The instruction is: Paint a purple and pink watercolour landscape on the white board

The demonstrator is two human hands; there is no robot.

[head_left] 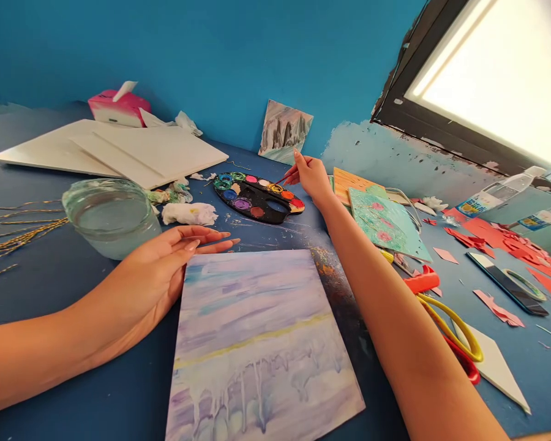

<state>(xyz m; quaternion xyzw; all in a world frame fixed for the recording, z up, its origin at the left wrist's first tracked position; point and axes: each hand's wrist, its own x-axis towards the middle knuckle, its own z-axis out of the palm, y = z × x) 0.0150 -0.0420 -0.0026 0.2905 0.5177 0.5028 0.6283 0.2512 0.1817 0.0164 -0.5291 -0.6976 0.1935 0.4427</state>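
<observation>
My right hand [308,174] is closed on a thin red-handled paintbrush [282,179], its tip at the yellow and orange wells of a black paint palette [252,199]. The palette has several wells of colour and a thumb hole. Nearer to me lies a painted canvas panel [261,343], streaked in lilac and pale blue, with a yellow line across it and drips below. My left hand [177,251] is beside the panel's upper left corner, fingers stretched out and holding nothing that I can see. Just behind it stands a glass jar of cloudy water [112,217].
Crumpled tissue [190,214] lies between jar and palette. White panels [142,153] and a pink tissue box [119,107] are at the back left. Right of my arm are a flower painting [390,223], yellow-and-red scissors [471,343], a phone [507,285] and red paper scraps [500,236].
</observation>
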